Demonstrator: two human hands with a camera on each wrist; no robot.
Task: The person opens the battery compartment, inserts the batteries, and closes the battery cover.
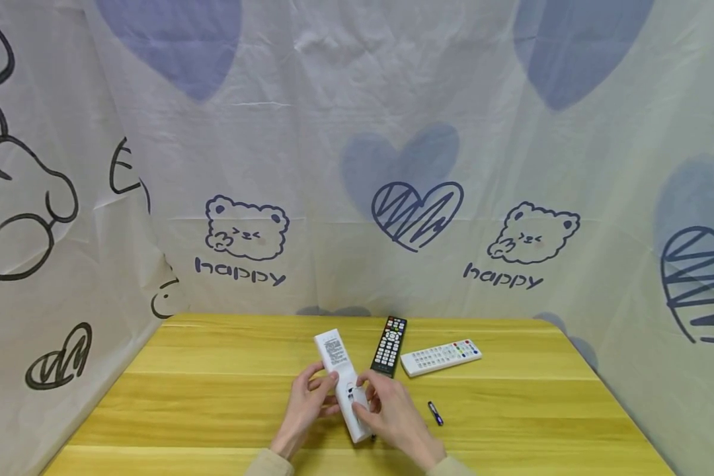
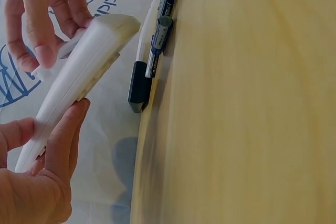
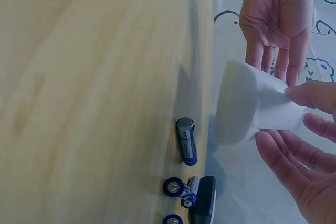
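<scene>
A white remote control (image 1: 335,357) is tilted above the table with its labelled back facing up. My left hand (image 1: 306,400) grips it by the sides, thumb on one edge and fingers on the other. Part of the battery compartment shows as a dark opening. My right hand (image 1: 393,406) pinches a white battery cover (image 2: 69,48) at the compartment, and in the left wrist view the cover stands partly off the remote's back. Whether batteries sit inside is hidden. A blue AA battery (image 1: 435,413) lies to the right of my right hand.
Behind my right hand a black remote (image 1: 389,347) lies face up, beside a second white remote (image 1: 440,357). More blue batteries (image 3: 174,187) lie on the wooden table (image 1: 214,396). A printed cloth (image 1: 333,132) hangs around the back and sides.
</scene>
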